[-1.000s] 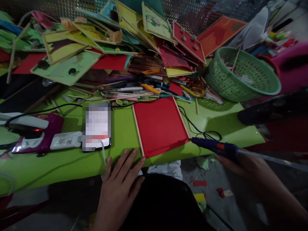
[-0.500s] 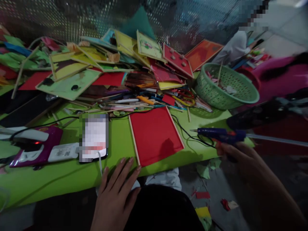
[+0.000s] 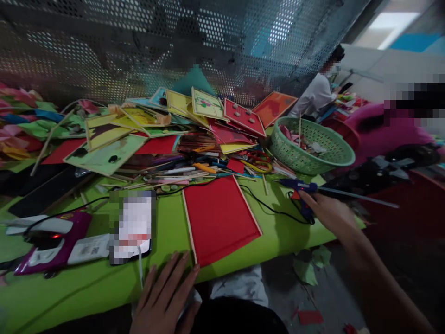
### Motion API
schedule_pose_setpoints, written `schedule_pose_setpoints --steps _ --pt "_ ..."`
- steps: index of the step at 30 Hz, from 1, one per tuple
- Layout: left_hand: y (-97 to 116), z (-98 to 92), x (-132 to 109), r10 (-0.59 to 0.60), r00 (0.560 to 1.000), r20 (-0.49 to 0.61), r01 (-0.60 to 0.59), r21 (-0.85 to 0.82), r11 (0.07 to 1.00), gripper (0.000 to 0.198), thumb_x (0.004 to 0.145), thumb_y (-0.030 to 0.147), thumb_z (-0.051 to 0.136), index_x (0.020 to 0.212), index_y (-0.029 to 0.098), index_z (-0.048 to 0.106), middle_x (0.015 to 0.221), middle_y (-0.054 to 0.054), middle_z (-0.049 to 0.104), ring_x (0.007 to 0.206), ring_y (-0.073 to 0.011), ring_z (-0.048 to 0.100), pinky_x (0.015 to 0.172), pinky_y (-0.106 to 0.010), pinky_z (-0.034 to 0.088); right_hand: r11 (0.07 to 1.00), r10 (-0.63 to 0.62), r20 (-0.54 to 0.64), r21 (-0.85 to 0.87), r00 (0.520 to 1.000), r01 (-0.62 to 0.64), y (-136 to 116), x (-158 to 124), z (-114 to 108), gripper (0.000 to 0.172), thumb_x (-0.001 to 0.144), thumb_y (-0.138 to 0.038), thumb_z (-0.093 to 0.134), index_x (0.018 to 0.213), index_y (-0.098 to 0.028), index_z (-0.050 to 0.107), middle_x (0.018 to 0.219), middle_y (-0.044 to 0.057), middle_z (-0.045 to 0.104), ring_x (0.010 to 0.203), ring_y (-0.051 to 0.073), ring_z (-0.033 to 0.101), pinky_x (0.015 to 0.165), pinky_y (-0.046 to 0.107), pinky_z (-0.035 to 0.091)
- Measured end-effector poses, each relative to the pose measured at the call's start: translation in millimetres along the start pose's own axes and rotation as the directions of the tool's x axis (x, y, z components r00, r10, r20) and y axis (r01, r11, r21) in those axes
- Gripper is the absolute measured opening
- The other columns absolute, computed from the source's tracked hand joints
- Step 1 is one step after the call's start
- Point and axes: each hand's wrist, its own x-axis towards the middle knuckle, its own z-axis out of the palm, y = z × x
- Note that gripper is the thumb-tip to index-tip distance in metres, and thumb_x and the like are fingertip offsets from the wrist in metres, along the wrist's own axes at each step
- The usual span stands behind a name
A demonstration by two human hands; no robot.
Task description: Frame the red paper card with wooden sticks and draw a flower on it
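My left hand (image 3: 166, 297) lies flat at the table's near edge, its fingers spread. One fingertip touches the lower left corner of a red square panel (image 3: 220, 222), which has thin wooden strips along its left and right sides. To the right, my right hand (image 3: 330, 211) grips a blue glue gun (image 3: 301, 185) low over the table, or resting on it; I cannot tell which. A clear glue stick (image 3: 361, 196) juts from its back, and its nozzle points left. The gun's black cord (image 3: 274, 208) loops beside the panel.
A phone (image 3: 135, 222) and a purple power strip (image 3: 74, 232) lie on the left of the green table (image 3: 93, 287). Pencils and sticks (image 3: 194, 169) and framed panels (image 3: 107, 153) pile up behind. A green basket (image 3: 313, 153) stands right. Another person (image 3: 314, 93) sits beyond.
The camera view has tilted upward. My right hand has carried the glue gun farther back over the table, toward the basket. My left hand stays at the panel's corner.
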Motion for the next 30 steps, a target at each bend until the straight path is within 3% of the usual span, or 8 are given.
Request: schedule_pose_setpoints --steps 3,6,9,11,17,22,26,30 --pt "-4 -1.9 8 0.004 1.0 0.021 -0.004 0.013 1.0 0.053 0.09 0.039 0.057 0.142 0.029 0.054 0.144 0.002 0.062 0.14 -0.0182 0.049 0.123 -0.036 0.029 0.984 0.048 0.036 -0.171 0.998 -0.041 -10 -5 -20 0.066 0.094 -0.069 0.031 0.081 -0.022 0.075 0.079 0.016 0.075 0.06 0.03 0.066 0.05 0.036 0.039" --pt "-6 -4.2 21 0.003 1.0 0.024 -0.003 0.007 1.0 0.054 0.091 0.036 0.057 0.144 0.025 0.052 0.146 0.001 0.059 0.144 -0.0174 0.045 0.125 -0.033 0.025 0.976 -0.178 -0.089 -0.146 0.98 0.164 -32 1 -24 0.05 0.1 -0.052 0.035 0.092 -0.02 0.073 0.096 0.014 0.076 0.08 0.029 0.071 0.057 0.034 0.043" --pt "-8 -4.0 34 -0.021 0.998 0.053 0.02 0.008 1.0 0.054 0.093 0.028 0.054 0.146 0.023 0.05 0.148 0.0 0.058 0.142 -0.0156 0.047 0.126 -0.035 0.024 0.874 -0.481 -0.132 0.009 0.867 0.486 -64 23 -9 0.034 0.099 -0.04 0.043 0.103 -0.022 0.072 0.112 0.008 0.076 0.095 0.025 0.071 0.073 0.032 0.05" --pt "-8 -2.7 40 -0.045 0.996 0.083 0.045 0.001 0.999 0.052 0.094 0.026 0.053 0.146 0.025 0.049 0.148 0.0 0.058 0.14 -0.0152 0.049 0.124 -0.036 0.027 0.801 -0.588 -0.144 0.037 0.796 0.598 -89 39 6 0.032 0.099 -0.035 0.045 0.105 -0.022 0.073 0.111 0.008 0.076 0.101 0.025 0.069 0.082 0.035 0.05" --pt "-11 1.4 42 -0.066 0.988 0.142 0.073 -0.042 0.996 0.052 0.095 0.027 0.052 0.147 0.025 0.048 0.15 -0.001 0.055 0.139 -0.0155 0.051 0.123 -0.037 0.032 0.791 -0.611 -0.122 -0.074 0.782 0.607 -137 63 32 0.02 0.094 -0.024 0.052 0.096 -0.02 0.071 0.101 0.011 0.076 0.089 0.025 0.07 0.069 0.032 0.047" --pt "-12 1.5 41 -0.068 0.98 0.186 0.081 -0.061 0.995 0.054 0.096 0.028 0.051 0.149 0.026 0.045 0.153 0.0 0.052 0.141 -0.0151 0.049 0.121 -0.038 0.036 0.792 -0.61 -0.144 -0.125 0.779 0.597 -128 58 28 0.022 0.096 -0.023 0.046 0.09 -0.018 0.067 0.093 0.012 0.074 0.08 0.024 0.069 0.065 0.031 0.044" --pt "-8 -1.1 44 -0.123 0.969 0.212 0.15 -0.119 0.981 0.053 0.095 0.022 0.048 0.148 0.026 0.046 0.152 -0.002 0.053 0.143 -0.0153 0.046 0.121 -0.039 0.036 0.78 -0.626 -0.131 -0.101 0.769 0.617 -105 35 12 0.028 0.1 -0.028 0.041 0.092 -0.017 0.065 0.094 0.013 0.074 0.083 0.025 0.068 0.069 0.033 0.045" --pt "3 -6.9 42 -0.234 0.949 0.212 0.267 -0.138 0.954 0.049 0.097 0.023 0.048 0.146 0.022 0.048 0.153 -0.004 0.052 0.147 -0.0181 0.041 0.122 -0.042 0.037 0.66 -0.729 -0.14 0.111 0.67 0.743 -90 -7 -1 0.03 0.101 -0.04 0.045 0.099 -0.019 0.067 0.094 0.01 0.075 0.083 0.023 0.07 0.075 0.032 0.048"
